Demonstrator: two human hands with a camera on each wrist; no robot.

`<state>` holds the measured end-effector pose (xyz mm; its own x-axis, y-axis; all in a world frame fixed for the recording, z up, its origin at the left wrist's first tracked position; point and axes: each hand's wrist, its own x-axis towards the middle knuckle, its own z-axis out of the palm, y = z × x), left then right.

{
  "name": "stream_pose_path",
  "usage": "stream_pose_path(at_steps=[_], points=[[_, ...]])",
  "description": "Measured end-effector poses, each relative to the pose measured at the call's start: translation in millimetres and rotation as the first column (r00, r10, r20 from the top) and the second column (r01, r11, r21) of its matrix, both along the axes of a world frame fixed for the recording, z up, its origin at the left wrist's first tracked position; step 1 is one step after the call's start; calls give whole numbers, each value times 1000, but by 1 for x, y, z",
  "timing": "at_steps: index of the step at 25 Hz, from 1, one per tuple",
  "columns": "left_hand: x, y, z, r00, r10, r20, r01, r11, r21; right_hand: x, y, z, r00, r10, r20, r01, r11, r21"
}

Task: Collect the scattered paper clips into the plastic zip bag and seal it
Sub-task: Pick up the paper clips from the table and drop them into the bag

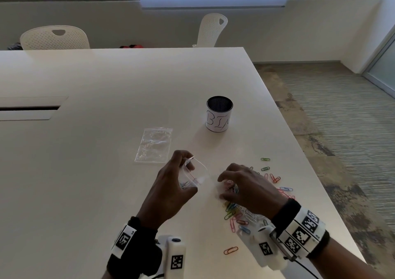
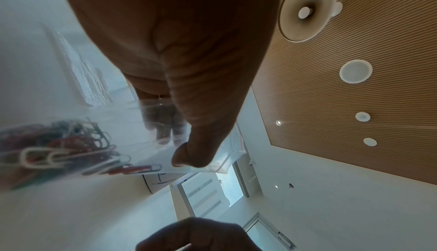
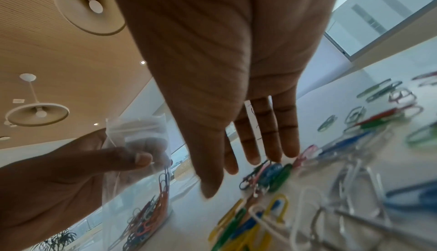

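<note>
On the white table (image 1: 106, 82) of a meeting room we see a loose pile of paper clips (image 1: 235, 212) near the right edge. The left hand (image 1: 168, 189) pinches the zip bag (image 1: 192, 176) at its rim between thumb and fingers, we think to keep the mouth open; its long axis stands about upright, mouth up, some clips already at the bottom. The right hand (image 1: 245, 184) hovers just above the pile with fingers nearly straight and holds nothing (probably ready to gather more). 1 other bag (image 1: 154, 145) lies flat farther away.

Black wristbands (image 1: 285, 211) with white camera mounts (image 1: 175, 255) and black-and-white square marker tags (image 1: 302, 234).
</note>
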<state>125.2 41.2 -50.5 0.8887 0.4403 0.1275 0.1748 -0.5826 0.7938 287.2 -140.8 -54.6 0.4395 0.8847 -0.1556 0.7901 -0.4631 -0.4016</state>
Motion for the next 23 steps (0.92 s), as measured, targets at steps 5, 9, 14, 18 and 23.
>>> stream_pose_path(at_steps=[5,9,14,18,23], points=[[2,-1,-1,1000,-3,3,3,1000,-18,-4,-13,6,993,112,35,-104,980,-169],[1,-1,-1,1000,-4,3,4,1000,-15,-8,-12,4,991,129,30,-127,990,-69],[1,-2,-1,1000,-8,11,8,999,-31,-16,-7,0,984,142,105,-139,990,-31],[0,-2,0,1000,-9,13,9,999,-33,-22,-4,5,973,163,165,-161,987,-23],[-1,-1,1,1000,-3,22,4,999,-41,-11,-4,5,982,113,149,-115,993,6]])
